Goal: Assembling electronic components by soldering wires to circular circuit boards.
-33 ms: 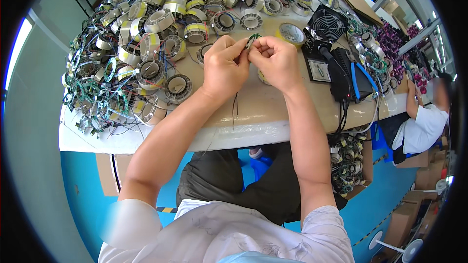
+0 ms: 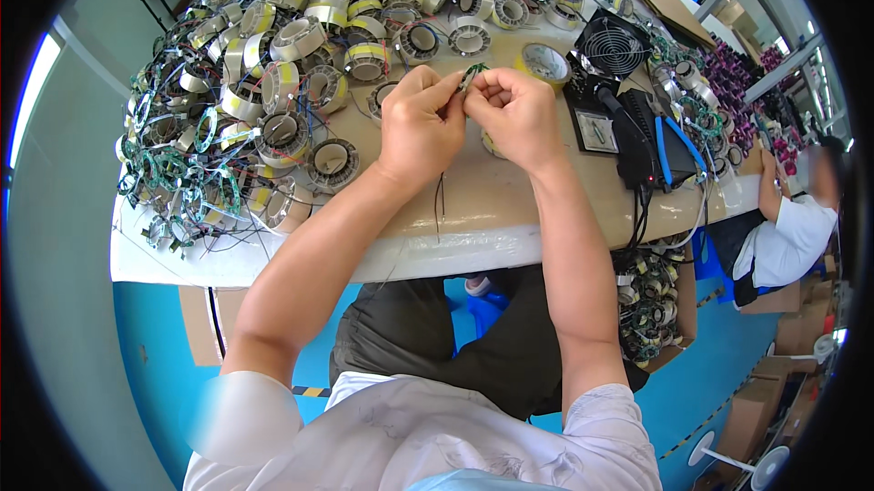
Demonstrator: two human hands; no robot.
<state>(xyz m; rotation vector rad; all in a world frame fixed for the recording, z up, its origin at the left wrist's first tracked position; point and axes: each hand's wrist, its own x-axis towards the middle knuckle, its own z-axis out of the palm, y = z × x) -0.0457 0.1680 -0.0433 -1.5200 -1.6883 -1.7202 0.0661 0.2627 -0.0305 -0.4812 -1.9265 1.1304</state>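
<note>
My left hand (image 2: 421, 122) is closed, with thumb and forefinger pinching a small green circuit board (image 2: 473, 70). Beside it my right hand (image 2: 517, 118) is also pinched, its fingertips against the board's edge; whatever lies between them is hidden. Thin dark wires (image 2: 440, 195) hang below my left hand over the brown-covered table. Near my left hand lie ring-shaped motor stators (image 2: 333, 163) with wound coils, several wrapped in yellow and silver tape. Just past my right hand is a roll of tape (image 2: 544, 63). Another ring sits partly hidden behind my right hand.
A large heap of stators (image 2: 300, 36) and loose green ring boards (image 2: 205, 191) covers the table's left and back. On the right stand a black fan (image 2: 614, 47), a black soldering station (image 2: 642, 150) and blue-handled pliers (image 2: 678, 147). A carton of stators (image 2: 651, 309) is below; a co-worker (image 2: 787, 227) sits at right.
</note>
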